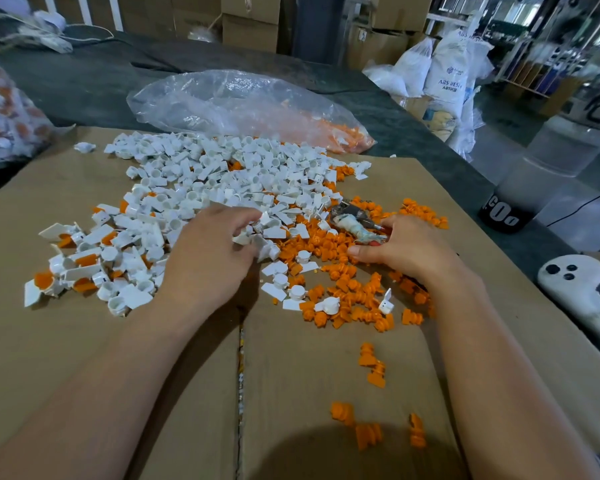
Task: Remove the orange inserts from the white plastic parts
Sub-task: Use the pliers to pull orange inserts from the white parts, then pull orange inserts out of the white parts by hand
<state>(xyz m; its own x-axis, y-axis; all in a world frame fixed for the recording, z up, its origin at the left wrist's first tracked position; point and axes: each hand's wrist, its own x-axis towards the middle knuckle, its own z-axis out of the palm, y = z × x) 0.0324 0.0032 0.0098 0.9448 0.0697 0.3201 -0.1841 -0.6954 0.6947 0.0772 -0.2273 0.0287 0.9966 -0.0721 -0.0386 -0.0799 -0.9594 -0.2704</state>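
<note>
picking stage: left hand [208, 258] curls round a few white parts [262, 233] at the pile's 5 o'clock edge, right hand [409, 251] grips taped pliers [352, 220] over loose orange inserts [326, 251] at its 4 o'clock; next, i judge, it must single out one still-filled part.

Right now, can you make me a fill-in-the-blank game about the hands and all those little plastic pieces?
1. The left hand grips several ___ plastic parts.
2. The right hand holds the tape-wrapped pliers on a heap of loose ___ inserts.
3. Everything lies on a flattened ___ box.
Missing words: white, orange, cardboard.
</note>
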